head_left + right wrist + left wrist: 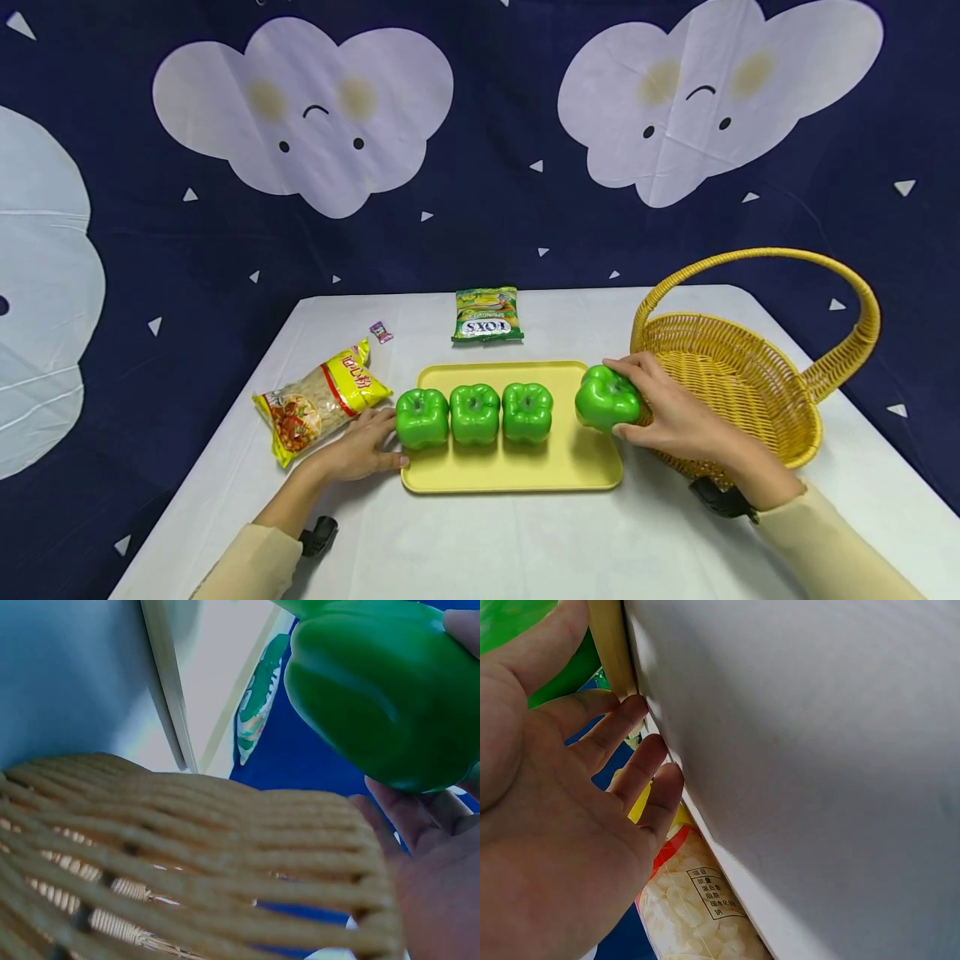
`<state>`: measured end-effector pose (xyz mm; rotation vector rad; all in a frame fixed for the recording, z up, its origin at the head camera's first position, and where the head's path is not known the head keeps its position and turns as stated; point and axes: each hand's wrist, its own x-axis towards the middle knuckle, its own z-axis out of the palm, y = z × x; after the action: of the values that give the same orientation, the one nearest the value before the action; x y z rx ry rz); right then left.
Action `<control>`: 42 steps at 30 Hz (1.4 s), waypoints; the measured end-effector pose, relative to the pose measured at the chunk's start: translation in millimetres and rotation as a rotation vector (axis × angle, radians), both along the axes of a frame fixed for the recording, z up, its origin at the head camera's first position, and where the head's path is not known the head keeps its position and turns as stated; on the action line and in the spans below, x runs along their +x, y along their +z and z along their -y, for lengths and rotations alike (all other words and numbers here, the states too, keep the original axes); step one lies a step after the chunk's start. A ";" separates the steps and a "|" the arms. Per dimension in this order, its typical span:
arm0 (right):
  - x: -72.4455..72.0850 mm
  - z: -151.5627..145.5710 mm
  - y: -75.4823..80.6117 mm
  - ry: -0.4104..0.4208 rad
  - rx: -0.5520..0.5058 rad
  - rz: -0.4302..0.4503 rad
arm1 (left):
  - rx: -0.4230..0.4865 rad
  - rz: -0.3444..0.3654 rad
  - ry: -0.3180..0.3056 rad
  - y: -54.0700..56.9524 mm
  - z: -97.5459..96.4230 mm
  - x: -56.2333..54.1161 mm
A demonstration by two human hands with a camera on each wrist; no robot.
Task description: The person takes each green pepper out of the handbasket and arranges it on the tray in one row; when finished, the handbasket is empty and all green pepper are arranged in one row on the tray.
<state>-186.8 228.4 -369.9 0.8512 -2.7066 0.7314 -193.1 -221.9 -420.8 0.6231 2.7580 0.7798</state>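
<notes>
My right hand (pixel 670 410) grips a green bell pepper (pixel 606 398) over the right end of a yellow tray (pixel 517 475). In the right wrist view the held pepper (pixel 375 690) is beyond the basket's rim, fingers (pixel 409 810) against it. On the tray's left half stand three more green bell peppers in a row: the left one (pixel 422 418), the middle one (pixel 475 414) and the right one (pixel 527 412). My left hand (pixel 362 446) is at the tray's left edge, close by the left pepper, with loosely bent fingers (pixel 641 769) resting on the table.
A yellow wicker basket (pixel 806 417) with a tall arched handle stands right of the tray, behind my right forearm. Left lies a food bag (pixel 318 404); a small purple packet (pixel 381 332) and a green packet (pixel 487 315) lie farther back on the white table (pixel 465 550).
</notes>
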 end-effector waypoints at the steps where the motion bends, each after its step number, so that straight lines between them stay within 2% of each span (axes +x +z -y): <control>1: -0.5 0.7 -0.9 0.003 0.004 0.000 | 0.001 0.000 0.000 0.1 0.0 0.2; 9: -5.0 7.2 -7.8 0.034 0.031 0.002 | 0.004 0.000 -0.001 0.5 0.0 1.4; 18: -6.9 10.7 -14.0 0.037 0.125 0.009 | 0.000 0.007 0.011 1.3 -0.4 0.1; 27: -11.1 13.7 -19.3 0.085 0.138 -0.032 | -0.002 0.014 0.012 1.7 -0.2 1.3; 42: -13.3 15.8 -20.7 0.104 0.179 -0.015 | -0.008 0.019 0.018 1.9 -0.5 1.2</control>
<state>-200.2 212.6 -390.6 1.0401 -2.7631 0.5043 -191.9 -221.4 -418.9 0.5867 2.7515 0.7739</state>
